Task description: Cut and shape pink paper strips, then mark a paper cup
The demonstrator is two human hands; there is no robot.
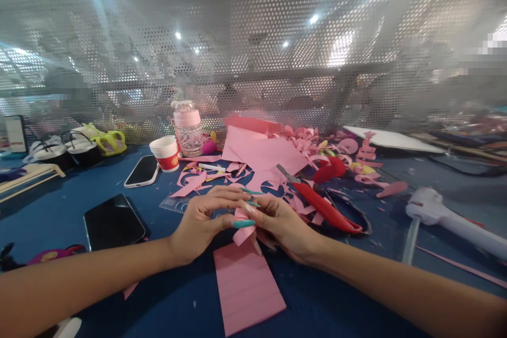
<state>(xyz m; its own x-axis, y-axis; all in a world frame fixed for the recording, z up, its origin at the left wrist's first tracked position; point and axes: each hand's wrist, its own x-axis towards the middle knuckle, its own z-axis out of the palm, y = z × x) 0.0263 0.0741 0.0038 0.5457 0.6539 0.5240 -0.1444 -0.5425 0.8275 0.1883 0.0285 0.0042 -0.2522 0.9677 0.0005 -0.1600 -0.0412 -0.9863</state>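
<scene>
Head view: hands pinch pink strip; cup emblem illegible.

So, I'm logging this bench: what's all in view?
Strip: 1, pink, centre
Rectangle: 1, pink, bottom
Sheets and scraps: uncounted, mostly pink, behind
Scissors: 1, red, right
Glue gun: 1, white, right
Flat smartphones: 2, black, left
Bottle: 1, pink-lidded, back
Cup stack: 1, white-red, back
Buckets: 2, black-white, far left
Other clutter: uncounted, mixed, far left
Panel: 1, white, right
Mesh partition: 1, grey, back
Table: 1, blue, beneath
Left hand: 1, teal nails, centre
Right hand: 1, bare, centre
</scene>
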